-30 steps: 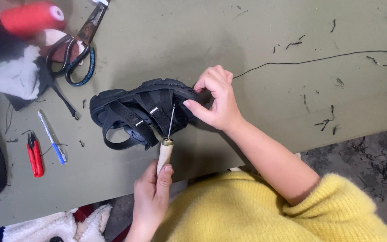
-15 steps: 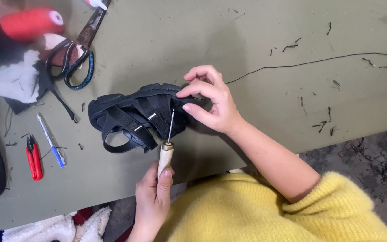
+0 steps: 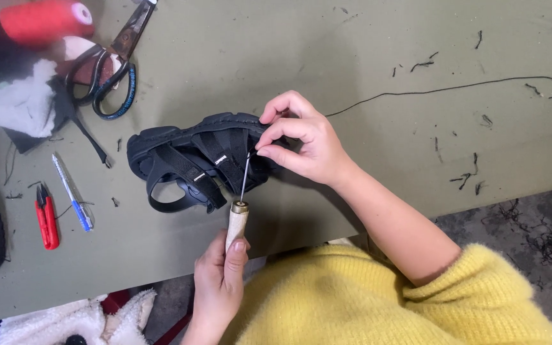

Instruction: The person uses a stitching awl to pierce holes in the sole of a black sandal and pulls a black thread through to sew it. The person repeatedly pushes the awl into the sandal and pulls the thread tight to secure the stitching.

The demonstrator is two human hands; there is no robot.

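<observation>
Black strappy sandal [image 3: 193, 160] lying on its side on the olive-green table [image 3: 365, 57], near the front edge, just above the yellow sweater [image 3: 391, 300]. Left hand [image 3: 220, 281] below the sandal, closed around the pale wooden handle of an awl [image 3: 237, 220], thumb up along the handle; thin metal needle of the awl pointing up and slightly right, into the straps at the right part of the sandal. Right hand [image 3: 305, 144] resting at the right end of the sandal, touching it, fingers curled and pinched together at the tip of the needle; impossible to tell if holding the thin black thread [image 3: 442, 89] there. Thread running from this hand to the right, across the table to its far edge. To the left of the sandal, well apart: scissors [image 3: 113, 64] with dark handles, red spool [image 3: 43, 19], red snips [image 3: 47, 220], and blue-and-white pen [image 3: 71, 191]. Small black thread scraps [image 3: 467, 176] scattered at the right side of the table.
</observation>
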